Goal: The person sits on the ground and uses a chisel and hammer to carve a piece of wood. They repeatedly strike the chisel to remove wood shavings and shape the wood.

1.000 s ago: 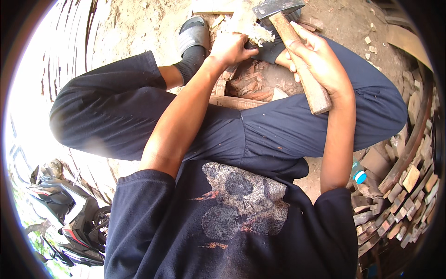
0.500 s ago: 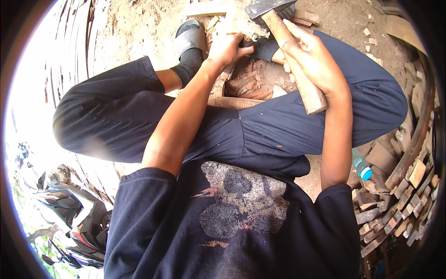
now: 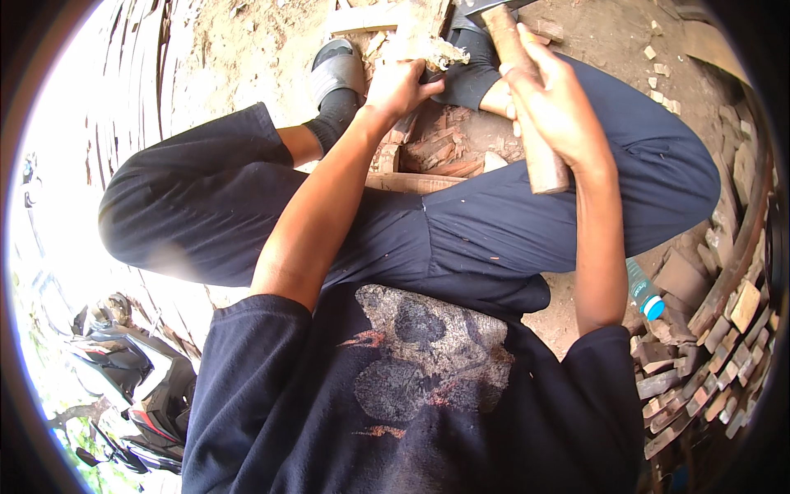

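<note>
My right hand (image 3: 564, 111) is closed round the thick wooden handle of a hammer (image 3: 545, 165). The hammer's dark head lies at the top edge of the view, partly cut off. To its left, my left hand (image 3: 399, 89) is closed on a short dark object (image 3: 433, 74); only its end shows, so its kind is hidden. Just beyond that fist is a frayed, splintered pale wood end (image 3: 447, 54). It adjoins a wooden board (image 3: 424, 20) between my feet.
A short wood block (image 3: 362, 18) lies by my left sandal (image 3: 337, 72). Wood chips (image 3: 432, 146) litter the ground between my legs. At right are a bottle with a blue cap (image 3: 652, 306) and stacked wood pieces (image 3: 724, 354). A motorcycle (image 3: 148, 387) stands at lower left.
The hammer has shifted up and slightly right, its handle now more upright and its head further out of view. More of the splintered wood and my right foot shows. My left hand has barely moved.
</note>
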{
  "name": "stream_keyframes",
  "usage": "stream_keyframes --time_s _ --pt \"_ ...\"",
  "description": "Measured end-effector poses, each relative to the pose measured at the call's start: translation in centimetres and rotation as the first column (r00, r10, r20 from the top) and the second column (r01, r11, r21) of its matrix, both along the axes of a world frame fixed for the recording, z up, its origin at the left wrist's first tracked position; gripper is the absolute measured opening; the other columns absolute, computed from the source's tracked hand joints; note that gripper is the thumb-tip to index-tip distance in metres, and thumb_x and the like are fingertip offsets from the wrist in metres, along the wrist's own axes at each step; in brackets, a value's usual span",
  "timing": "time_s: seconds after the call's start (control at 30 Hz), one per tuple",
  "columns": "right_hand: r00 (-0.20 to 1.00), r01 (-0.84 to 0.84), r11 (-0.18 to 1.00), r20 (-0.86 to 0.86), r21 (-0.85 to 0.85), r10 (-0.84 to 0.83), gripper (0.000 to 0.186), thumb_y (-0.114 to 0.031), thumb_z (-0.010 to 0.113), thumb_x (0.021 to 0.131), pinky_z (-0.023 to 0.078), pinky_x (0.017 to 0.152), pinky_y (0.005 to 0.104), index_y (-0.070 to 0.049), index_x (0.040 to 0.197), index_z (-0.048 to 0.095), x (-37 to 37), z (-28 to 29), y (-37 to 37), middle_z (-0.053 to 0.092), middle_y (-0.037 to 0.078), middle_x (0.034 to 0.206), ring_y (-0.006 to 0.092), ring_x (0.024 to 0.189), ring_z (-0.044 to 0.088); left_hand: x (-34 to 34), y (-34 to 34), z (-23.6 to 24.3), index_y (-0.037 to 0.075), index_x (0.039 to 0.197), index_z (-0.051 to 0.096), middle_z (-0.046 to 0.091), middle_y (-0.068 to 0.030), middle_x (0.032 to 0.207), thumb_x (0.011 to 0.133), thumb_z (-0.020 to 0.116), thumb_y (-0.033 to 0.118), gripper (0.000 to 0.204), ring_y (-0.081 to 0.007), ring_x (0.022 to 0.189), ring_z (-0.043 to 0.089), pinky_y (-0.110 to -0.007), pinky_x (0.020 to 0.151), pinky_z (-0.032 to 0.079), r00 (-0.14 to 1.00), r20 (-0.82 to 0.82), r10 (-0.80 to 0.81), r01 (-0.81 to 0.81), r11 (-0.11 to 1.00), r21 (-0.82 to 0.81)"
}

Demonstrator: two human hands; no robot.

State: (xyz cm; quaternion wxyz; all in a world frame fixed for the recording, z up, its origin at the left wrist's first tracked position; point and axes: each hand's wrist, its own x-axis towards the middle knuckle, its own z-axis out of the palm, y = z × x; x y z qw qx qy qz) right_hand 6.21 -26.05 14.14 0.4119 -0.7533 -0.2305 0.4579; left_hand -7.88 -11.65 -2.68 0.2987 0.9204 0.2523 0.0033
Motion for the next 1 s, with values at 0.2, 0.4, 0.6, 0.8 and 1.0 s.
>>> stream_keyframes --time_s 0.2,0.4,0.6,0.8,1.0 --pt "0.980 -0.155 0.987 -0.133 -0.040 0.148 0.061 -0.016 0.054 0.091 0.049 0.051 0.0281 0.000 0.143 0.026 1.0 -0.4 -0.4 0.055 0.006 0.073 0.0121 0.058 0.053 -0.2 0.3 -0.1 -0.001 0.075 0.059 0.060 -0.0211 0.069 0.077 0.069 0.045 0.047 -0.0372 0.069 0.061 -0.043 0.066 0.048 1.000 0.020 0.019 -0.018 0.999 -0.027" --pt "0.993 0.036 0.993 -0.115 0.114 -0.023 0.058 -0.014 0.054 0.093 0.046 0.046 0.0230 -0.003 0.143 0.029 0.8 0.1 0.0 0.052 0.003 0.074 0.0078 0.057 0.050 -0.4 0.1 -0.2 0.001 0.074 0.056 0.059 -0.0176 0.065 0.079 0.068 0.043 0.043 -0.0335 0.062 0.061 -0.041 0.060 0.050 0.994 0.097 -0.056 0.046 0.993 0.106" --pt "0.972 -0.231 0.970 -0.062 -0.077 0.227 0.061 -0.015 0.054 0.091 0.048 0.051 0.0294 -0.001 0.144 0.027 1.0 -0.6 -0.1 0.058 0.008 0.075 0.0124 0.058 0.054 -0.4 0.2 -0.2 -0.001 0.075 0.059 0.061 -0.0214 0.069 0.079 0.068 0.044 0.046 -0.0368 0.069 0.062 -0.043 0.066 0.050 0.999 0.013 -0.030 0.029 0.999 0.023" --pt "0.987 -0.019 0.996 -0.159 0.083 0.032 0.061 -0.015 0.054 0.092 0.048 0.051 0.0282 0.001 0.143 0.026 1.1 -0.2 0.5 0.055 0.005 0.072 0.0122 0.057 0.054 -0.6 0.6 -0.3 -0.002 0.075 0.058 0.061 -0.0213 0.069 0.081 0.065 0.044 0.047 -0.0371 0.068 0.062 -0.043 0.066 0.050 1.000 -0.006 -0.029 0.029 0.997 0.076" --pt "0.985 -0.163 0.987 0.057 -0.013 0.163 0.060 -0.009 0.054 0.091 0.045 0.046 0.0255 -0.004 0.144 0.027 0.0 -1.2 0.4 0.054 0.003 0.073 0.0082 0.053 0.050 -0.4 0.5 -0.4 0.000 0.076 0.058 0.061 -0.0191 0.065 0.083 0.063 0.043 0.043 -0.0353 0.065 0.063 -0.042 0.063 0.051 0.997 0.025 -0.076 0.072 0.988 0.134"
